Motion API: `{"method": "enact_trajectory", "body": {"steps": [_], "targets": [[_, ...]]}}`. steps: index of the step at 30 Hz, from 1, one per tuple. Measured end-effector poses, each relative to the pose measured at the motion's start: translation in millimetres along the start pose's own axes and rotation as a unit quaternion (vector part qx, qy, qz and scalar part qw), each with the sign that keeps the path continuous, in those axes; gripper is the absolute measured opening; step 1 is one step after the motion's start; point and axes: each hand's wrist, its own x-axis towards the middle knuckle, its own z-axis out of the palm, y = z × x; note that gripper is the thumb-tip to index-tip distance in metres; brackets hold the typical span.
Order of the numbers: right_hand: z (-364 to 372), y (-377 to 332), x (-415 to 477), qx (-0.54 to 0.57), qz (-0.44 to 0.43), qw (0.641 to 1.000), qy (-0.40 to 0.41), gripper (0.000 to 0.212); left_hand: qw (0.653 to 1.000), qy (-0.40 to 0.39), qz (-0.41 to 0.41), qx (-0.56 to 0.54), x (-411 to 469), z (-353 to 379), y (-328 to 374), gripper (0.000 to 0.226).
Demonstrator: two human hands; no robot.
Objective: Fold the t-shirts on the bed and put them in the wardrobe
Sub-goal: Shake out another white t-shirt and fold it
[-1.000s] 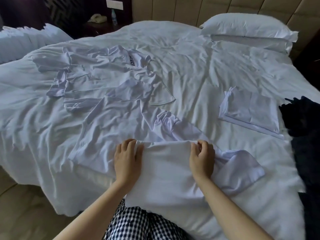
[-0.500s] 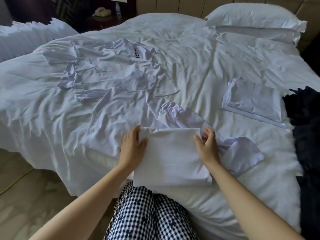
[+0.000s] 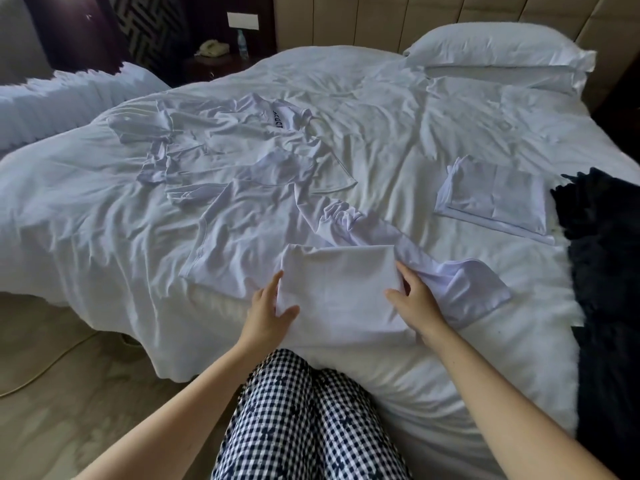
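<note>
now that both hands have slid from its top edge to its sides, the half-folded t-shirt lies flat at the near edge of the bed. my left hand loosely pinches the left edge, thumb on top. my right hand rests against the right edge, fingers straight. i judge this fold nearly set. crumpled t-shirts wait further left, and a finished t-shirt lies beside a dark blanket. no wardrobe is in view.
</note>
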Motion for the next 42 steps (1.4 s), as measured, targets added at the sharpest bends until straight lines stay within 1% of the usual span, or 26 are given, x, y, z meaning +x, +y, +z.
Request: {"method": "enact_trajectory", "body": {"steps": [2, 5, 9, 11, 13, 16, 18, 23, 26, 29, 31, 35, 37, 40, 42], "targets": [[-2, -2, 0, 0.027, 0.016, 0.999, -0.018, 0.063, 0.998, -0.012, -0.018, -0.051, 1, -3, 7, 0.08], [-8, -4, 0, 0.027, 0.016, 0.999, -0.036, 0.061, 0.991, -0.035, -0.022, -0.124, -1, -4, 19, 0.074], [-13, -12, -2, 0.054, 0.037, 0.995, -0.079, 0.056, 0.988, -0.038, -0.004, -0.152, -2, -6, 32, 0.075], [-14, -14, -3, 0.081, 0.038, 0.993, -0.077, 0.056, 0.985, -0.03, 0.003, -0.167, -2, -8, 39, 0.075], [-18, -17, -5, 0.102, 0.031, 0.992, -0.061, 0.056, 0.985, -0.021, 0.019, -0.172, -1, -10, 48, 0.068], [-35, -23, -5, 0.118, 0.012, 0.992, -0.034, 0.054, 0.989, -0.022, 0.039, -0.142, 5, -10, 66, 0.056], [-52, -27, -5, 0.133, -0.006, 0.991, -0.015, 0.053, 0.987, -0.022, 0.041, -0.152, 11, -4, 82, 0.055], [-105, -28, 8, 0.163, -0.032, 0.986, 0.03, 0.053, 0.985, -0.043, 0.052, -0.16, 36, 22, 134, 0.06], [-141, -24, 25, 0.179, -0.032, 0.981, 0.066, 0.053, 0.983, -0.066, 0.068, -0.16, 60, 48, 171, 0.06], [-178, -17, 49, 0.201, -0.034, 0.974, 0.097, 0.053, 0.981, -0.084, 0.086, -0.149, 91, 80, 209, 0.067], [-202, -12, 70, 0.206, -0.033, 0.971, 0.114, 0.054, 0.98, -0.096, 0.1, -0.142, 115, 103, 232, 0.065], [-249, -5, 120, 0.189, -0.027, 0.97, 0.152, 0.054, 0.973, -0.135, 0.121, -0.14, 174, 151, 273, 0.082], [-268, 0, 148, 0.179, -0.028, 0.967, 0.177, 0.053, 0.972, -0.153, 0.13, -0.126, 206, 174, 286, 0.08], [-288, 10, 187, 0.162, -0.026, 0.966, 0.201, 0.054, 0.97, -0.165, 0.147, -0.104, 253, 210, 297, 0.07], [-298, 17, 211, 0.14, -0.031, 0.966, 0.216, 0.055, 0.97, -0.164, 0.154, -0.088, 282, 233, 303, 0.069]]}}
